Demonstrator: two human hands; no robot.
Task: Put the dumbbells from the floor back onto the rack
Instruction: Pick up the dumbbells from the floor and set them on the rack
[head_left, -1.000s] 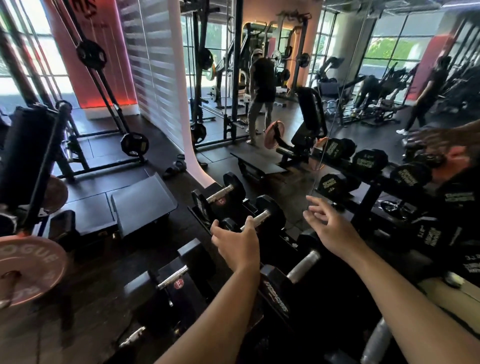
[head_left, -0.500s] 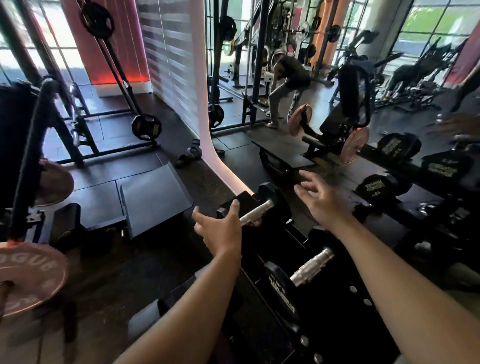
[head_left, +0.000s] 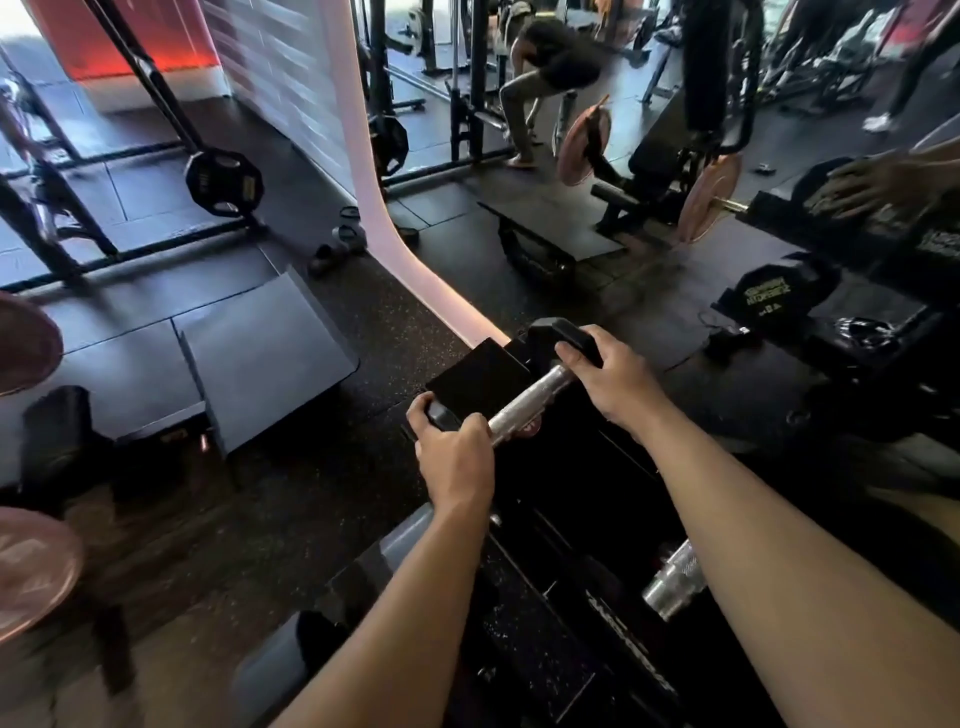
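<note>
A black hex dumbbell with a knurled chrome handle (head_left: 524, 405) lies across the far end of the black dumbbell rack (head_left: 566, 519). My left hand (head_left: 454, 452) grips its near head and the near end of the handle. My right hand (head_left: 613, 376) wraps over its far head. A second dumbbell (head_left: 670, 577) with a chrome handle rests on the rack closer to me, partly hidden under my right forearm.
A mirror on the right reflects rack dumbbells (head_left: 769, 296) and a hand. A dark floor platform (head_left: 270, 353) lies left of the rack. Pink weight plates (head_left: 31, 566) sit at the left edge. A person (head_left: 545, 78) bends over near machines in the background.
Both hands moved forward and closed on the far dumbbell, the left on its near head, the right over its far head. The camera has tilted downward and closer.
</note>
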